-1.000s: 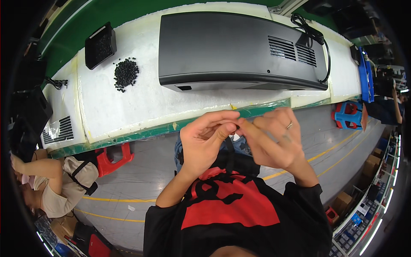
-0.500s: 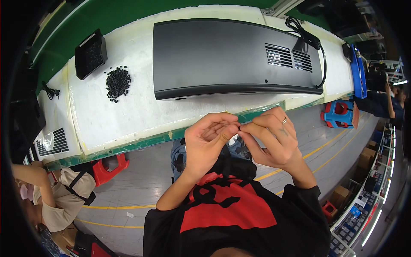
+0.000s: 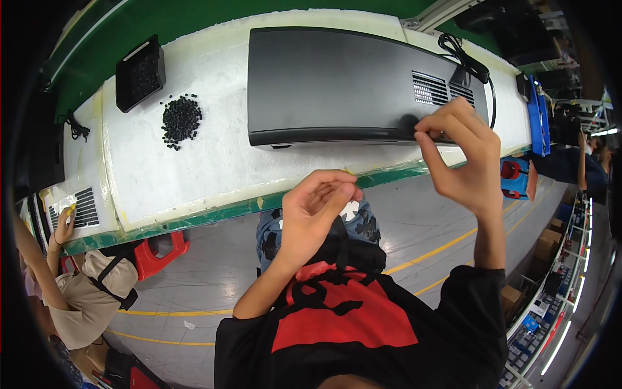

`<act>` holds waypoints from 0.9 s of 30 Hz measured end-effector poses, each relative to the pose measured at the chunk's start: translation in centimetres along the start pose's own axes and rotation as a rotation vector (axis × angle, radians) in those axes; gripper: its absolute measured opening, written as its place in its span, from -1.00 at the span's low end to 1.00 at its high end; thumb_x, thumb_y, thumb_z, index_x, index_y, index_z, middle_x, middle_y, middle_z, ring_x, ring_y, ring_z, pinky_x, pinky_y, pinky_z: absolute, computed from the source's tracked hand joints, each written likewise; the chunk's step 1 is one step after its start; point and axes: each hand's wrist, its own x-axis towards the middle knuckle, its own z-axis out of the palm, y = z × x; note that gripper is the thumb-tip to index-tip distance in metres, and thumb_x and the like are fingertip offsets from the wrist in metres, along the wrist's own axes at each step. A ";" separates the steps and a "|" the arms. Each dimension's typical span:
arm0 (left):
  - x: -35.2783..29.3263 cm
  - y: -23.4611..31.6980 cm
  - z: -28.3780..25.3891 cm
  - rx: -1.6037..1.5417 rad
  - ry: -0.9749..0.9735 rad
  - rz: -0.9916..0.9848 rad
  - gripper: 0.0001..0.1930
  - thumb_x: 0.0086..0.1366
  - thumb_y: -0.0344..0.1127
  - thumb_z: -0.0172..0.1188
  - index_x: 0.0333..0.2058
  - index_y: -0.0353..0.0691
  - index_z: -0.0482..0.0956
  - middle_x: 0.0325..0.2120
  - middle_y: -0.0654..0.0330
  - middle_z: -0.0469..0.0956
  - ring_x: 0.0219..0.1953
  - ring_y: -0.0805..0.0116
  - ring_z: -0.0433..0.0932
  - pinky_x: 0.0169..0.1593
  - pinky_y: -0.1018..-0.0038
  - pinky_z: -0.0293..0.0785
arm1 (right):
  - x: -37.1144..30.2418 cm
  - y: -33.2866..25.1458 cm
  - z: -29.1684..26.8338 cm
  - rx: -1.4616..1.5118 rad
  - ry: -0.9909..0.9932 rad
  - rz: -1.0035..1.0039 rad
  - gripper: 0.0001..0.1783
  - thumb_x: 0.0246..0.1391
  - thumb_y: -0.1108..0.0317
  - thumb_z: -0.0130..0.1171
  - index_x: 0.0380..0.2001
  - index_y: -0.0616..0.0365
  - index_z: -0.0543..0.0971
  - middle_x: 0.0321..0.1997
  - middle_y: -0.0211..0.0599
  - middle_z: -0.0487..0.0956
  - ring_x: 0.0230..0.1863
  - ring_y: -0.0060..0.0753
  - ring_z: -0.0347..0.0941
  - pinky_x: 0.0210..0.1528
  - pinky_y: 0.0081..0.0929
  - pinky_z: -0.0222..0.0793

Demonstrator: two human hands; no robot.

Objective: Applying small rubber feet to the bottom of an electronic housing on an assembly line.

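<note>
Presently my right hand (image 3: pixel 463 152) is raised over the front right edge of the long dark grey housing (image 3: pixel 350 84), thumb and forefinger pinched together right at that edge; whether something small sits between them I cannot tell. My left hand (image 3: pixel 317 211) is lower, in front of the bench edge, fingers curled toward the thumb in a loose pinch, and any contents are too small to make out. The housing lies flat on the white bench top (image 3: pixel 214 168), vent slots (image 3: pixel 444 91) toward its right end, with a black cable (image 3: pixel 466 61) just behind that end. A heap of small black parts (image 3: pixel 181 120) lies on the bench left of the housing, and a black tray (image 3: pixel 139 78) sits further left and behind. Another person (image 3: pixel 71 285) is at the lower left, one hand on a slotted panel (image 3: pixel 81 207).
</note>
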 end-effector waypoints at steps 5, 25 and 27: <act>-1.6 -0.5 -2.8 0.066 0.079 -0.010 -0.84 0.37 -0.47 0.18 -0.12 -0.41 0.56 -0.34 0.11 0.63 -0.27 0.38 0.62 -0.08 0.46 0.52 | 1.6 0.2 -1.1 -0.065 -0.155 -0.073 -0.84 -0.13 0.70 0.27 -0.43 0.28 0.55 -0.41 -0.25 0.50 -0.38 -0.28 0.45 -0.36 -0.46 0.38; -5.0 1.1 -12.5 0.268 0.341 0.116 -0.83 0.41 -0.43 0.10 -0.12 -0.41 0.55 -0.34 0.12 0.55 -0.27 0.35 0.52 -0.04 0.38 0.45 | 8.3 0.2 -1.4 -0.106 -0.653 0.235 -0.73 -0.36 0.74 0.27 -0.61 0.27 0.40 -0.66 -0.24 0.41 -0.53 -0.29 0.51 -0.51 -0.41 0.33; -2.8 1.9 -12.6 0.258 0.334 0.182 -0.83 0.41 -0.42 0.12 -0.13 -0.41 0.56 -0.41 0.14 0.57 -0.31 0.39 0.55 -0.08 0.47 0.44 | 8.5 0.3 -1.1 -0.138 -0.686 0.323 -0.72 -0.35 0.70 0.32 -0.60 0.23 0.40 -0.60 -0.25 0.44 -0.43 -0.30 0.51 -0.43 -0.40 0.36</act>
